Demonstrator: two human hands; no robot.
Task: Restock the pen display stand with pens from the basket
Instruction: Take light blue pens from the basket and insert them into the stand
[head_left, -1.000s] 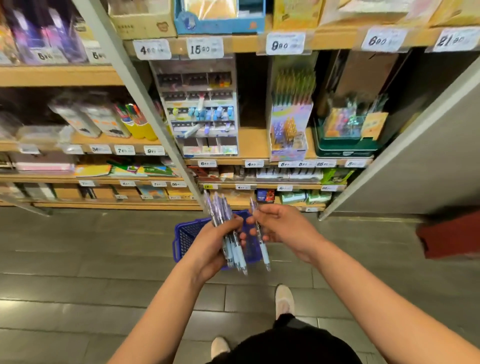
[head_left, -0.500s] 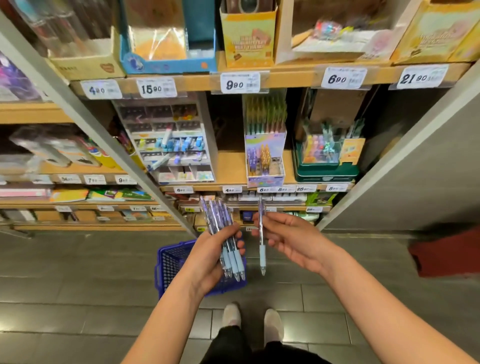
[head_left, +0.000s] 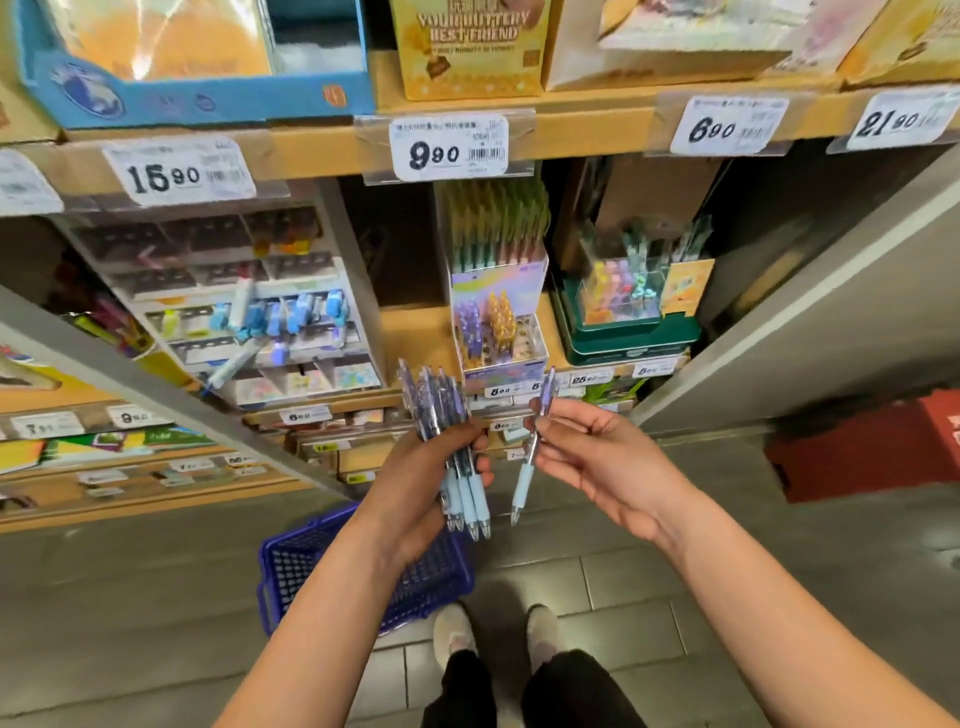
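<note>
The left hand (head_left: 415, 486) is wrapping its fingers around a bundle of pens (head_left: 451, 447), tips down and caps fanning upward, probably so the stock stays gathered while one pen at a time is drawn off. The right hand (head_left: 597, 457) is pinching a single pen (head_left: 531, 452) between thumb and fingertips, holding it upright and just apart from the bundle, likely so it can be slid cap-up into a slot. The pen display stand (head_left: 498, 322) is standing on the shelf (head_left: 410, 332) straight ahead, above both hands, with purple and orange pens in its front rows and several empty holes showing beside them. The blue basket (head_left: 291, 571) is sitting on the floor below the left forearm. Compared with a moment ago, the view is tilting upward and closing on the shelf, so the stand is looming larger and the basket is dropping lower.
</note>
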